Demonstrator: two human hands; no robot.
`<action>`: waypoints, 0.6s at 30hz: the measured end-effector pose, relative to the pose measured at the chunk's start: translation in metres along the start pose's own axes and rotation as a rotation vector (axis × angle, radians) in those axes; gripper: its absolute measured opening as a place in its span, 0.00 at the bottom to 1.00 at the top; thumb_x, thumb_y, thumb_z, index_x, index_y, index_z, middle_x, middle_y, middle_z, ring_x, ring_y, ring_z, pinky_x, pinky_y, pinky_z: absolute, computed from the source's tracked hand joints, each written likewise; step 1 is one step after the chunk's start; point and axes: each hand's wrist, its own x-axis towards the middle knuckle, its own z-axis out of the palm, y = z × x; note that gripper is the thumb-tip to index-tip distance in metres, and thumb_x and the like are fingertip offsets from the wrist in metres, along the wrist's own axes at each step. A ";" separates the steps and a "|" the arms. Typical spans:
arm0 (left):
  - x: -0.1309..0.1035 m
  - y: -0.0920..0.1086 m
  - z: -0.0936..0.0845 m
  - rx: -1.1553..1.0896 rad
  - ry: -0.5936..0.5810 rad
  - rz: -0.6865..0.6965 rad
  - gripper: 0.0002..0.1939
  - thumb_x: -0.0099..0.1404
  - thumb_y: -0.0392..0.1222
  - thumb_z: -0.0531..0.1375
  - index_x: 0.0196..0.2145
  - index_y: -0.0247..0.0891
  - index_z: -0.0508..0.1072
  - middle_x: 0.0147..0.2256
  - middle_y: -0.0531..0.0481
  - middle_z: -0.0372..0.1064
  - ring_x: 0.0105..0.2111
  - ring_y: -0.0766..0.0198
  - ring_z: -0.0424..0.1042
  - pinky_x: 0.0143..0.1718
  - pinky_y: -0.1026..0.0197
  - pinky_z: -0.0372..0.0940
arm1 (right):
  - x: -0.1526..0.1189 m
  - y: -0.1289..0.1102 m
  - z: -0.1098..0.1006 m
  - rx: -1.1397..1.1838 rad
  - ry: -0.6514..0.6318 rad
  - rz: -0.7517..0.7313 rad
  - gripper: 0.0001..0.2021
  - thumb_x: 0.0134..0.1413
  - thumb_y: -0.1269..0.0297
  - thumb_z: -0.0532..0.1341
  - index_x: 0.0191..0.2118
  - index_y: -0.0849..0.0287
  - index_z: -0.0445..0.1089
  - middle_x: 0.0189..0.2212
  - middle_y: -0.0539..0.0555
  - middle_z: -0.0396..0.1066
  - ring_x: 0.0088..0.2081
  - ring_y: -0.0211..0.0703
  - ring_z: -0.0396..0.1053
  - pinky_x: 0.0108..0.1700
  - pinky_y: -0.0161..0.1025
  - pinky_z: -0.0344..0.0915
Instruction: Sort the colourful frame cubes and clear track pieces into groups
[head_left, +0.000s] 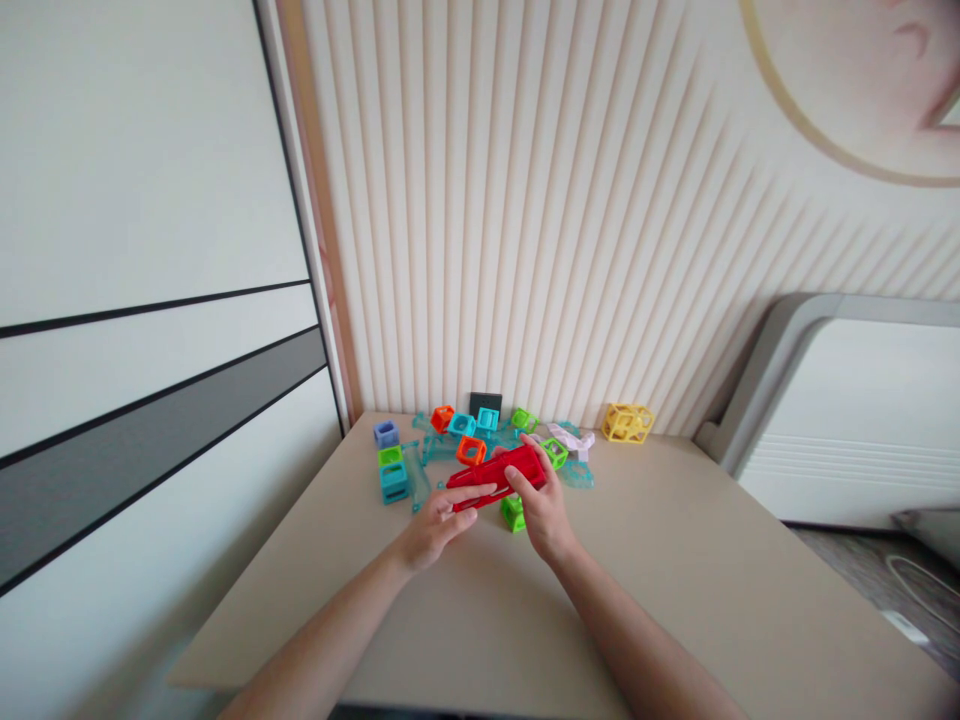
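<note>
Above the back half of the beige worktop, both hands hold one long red plastic piece, slightly tilted, its right end higher. The left hand is closed on its left, lower end, fingers laid along the near side; the right hand grips the right end with the thumb pressed on the face toward the viewer. Partly hidden just beneath the red piece is a bright green cube block. Behind it lie two orange cube blocks, two blue cube blocks and two green ones among translucent teal pieces, with a pale lilac piece to the right and a black rectangular object near the ribbed wall. Left of these, a periwinkle cube block sits behind a green block and a turquoise block. Well apart at right stands a yellow openwork block.
</note>
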 end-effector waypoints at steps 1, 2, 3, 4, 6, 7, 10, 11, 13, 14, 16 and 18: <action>0.000 -0.001 0.000 -0.003 0.002 -0.001 0.25 0.66 0.50 0.59 0.58 0.38 0.71 0.59 0.41 0.67 0.62 0.46 0.61 0.64 0.41 0.53 | 0.000 0.000 0.000 0.002 -0.003 0.000 0.38 0.47 0.58 0.71 0.63 0.53 0.57 0.45 0.57 0.78 0.43 0.52 0.77 0.49 0.50 0.72; 0.000 -0.002 0.000 -0.007 0.003 -0.001 0.25 0.66 0.50 0.59 0.58 0.38 0.71 0.59 0.41 0.67 0.62 0.46 0.61 0.64 0.41 0.53 | 0.000 0.000 0.000 0.003 -0.005 0.001 0.38 0.47 0.58 0.71 0.63 0.53 0.57 0.45 0.57 0.78 0.43 0.52 0.76 0.49 0.50 0.72; 0.000 -0.003 0.000 -0.012 0.002 0.001 0.24 0.66 0.50 0.59 0.57 0.38 0.72 0.59 0.42 0.67 0.62 0.46 0.61 0.64 0.41 0.54 | 0.000 0.000 0.000 0.001 -0.004 0.000 0.38 0.48 0.58 0.71 0.63 0.53 0.57 0.45 0.57 0.78 0.43 0.52 0.77 0.49 0.50 0.71; 0.000 -0.004 0.000 -0.019 0.001 0.005 0.24 0.66 0.50 0.59 0.57 0.39 0.72 0.59 0.42 0.67 0.62 0.46 0.61 0.64 0.42 0.54 | 0.000 0.000 0.000 -0.002 -0.002 -0.001 0.38 0.48 0.57 0.71 0.63 0.53 0.57 0.45 0.57 0.78 0.43 0.52 0.77 0.49 0.51 0.71; -0.001 -0.005 0.000 -0.033 -0.003 0.013 0.24 0.67 0.49 0.60 0.58 0.39 0.71 0.59 0.42 0.66 0.62 0.46 0.61 0.63 0.42 0.55 | -0.001 -0.001 0.001 -0.005 0.004 -0.003 0.39 0.48 0.57 0.71 0.64 0.52 0.56 0.45 0.57 0.78 0.43 0.52 0.76 0.49 0.51 0.71; -0.001 -0.005 0.000 -0.041 -0.002 0.019 0.24 0.67 0.49 0.60 0.58 0.39 0.71 0.60 0.42 0.66 0.62 0.46 0.61 0.63 0.42 0.55 | -0.002 0.000 0.002 -0.003 0.007 -0.006 0.40 0.48 0.57 0.71 0.65 0.52 0.55 0.45 0.57 0.78 0.43 0.51 0.76 0.50 0.51 0.71; -0.001 -0.008 0.000 -0.092 0.020 0.042 0.26 0.67 0.48 0.60 0.60 0.39 0.69 0.61 0.41 0.65 0.63 0.46 0.60 0.64 0.43 0.54 | -0.004 0.003 0.004 0.016 0.001 -0.021 0.42 0.49 0.55 0.71 0.67 0.49 0.51 0.47 0.56 0.76 0.46 0.50 0.75 0.51 0.50 0.70; -0.001 -0.009 -0.001 -0.123 0.032 0.051 0.27 0.67 0.48 0.60 0.61 0.39 0.67 0.61 0.41 0.64 0.63 0.45 0.60 0.63 0.43 0.55 | -0.005 0.005 0.004 0.025 -0.012 -0.025 0.43 0.49 0.55 0.71 0.67 0.47 0.49 0.48 0.55 0.76 0.47 0.49 0.75 0.52 0.49 0.70; 0.000 -0.012 -0.001 -0.189 0.053 0.069 0.28 0.66 0.48 0.60 0.62 0.40 0.65 0.63 0.40 0.62 0.63 0.45 0.60 0.63 0.44 0.56 | -0.006 0.009 0.006 0.034 -0.053 -0.017 0.45 0.48 0.56 0.71 0.67 0.45 0.47 0.49 0.54 0.75 0.48 0.48 0.74 0.52 0.48 0.69; 0.000 -0.013 -0.002 -0.214 0.061 0.079 0.29 0.66 0.48 0.60 0.62 0.40 0.65 0.63 0.40 0.61 0.63 0.45 0.60 0.62 0.44 0.56 | -0.006 0.011 0.006 0.035 -0.072 -0.007 0.45 0.49 0.56 0.71 0.68 0.44 0.46 0.49 0.54 0.75 0.47 0.47 0.74 0.52 0.48 0.69; 0.001 -0.015 -0.002 -0.230 0.067 0.099 0.28 0.66 0.48 0.60 0.62 0.40 0.65 0.63 0.40 0.60 0.63 0.45 0.60 0.62 0.45 0.56 | -0.005 0.014 0.006 0.031 -0.089 0.008 0.44 0.50 0.57 0.71 0.67 0.45 0.47 0.45 0.53 0.76 0.45 0.46 0.75 0.51 0.48 0.69; 0.001 -0.016 -0.002 -0.220 0.057 0.107 0.26 0.67 0.48 0.60 0.60 0.40 0.67 0.63 0.40 0.61 0.62 0.45 0.61 0.62 0.45 0.57 | -0.004 0.016 0.004 0.025 -0.071 0.001 0.42 0.51 0.57 0.70 0.67 0.48 0.48 0.41 0.53 0.77 0.43 0.46 0.75 0.51 0.48 0.69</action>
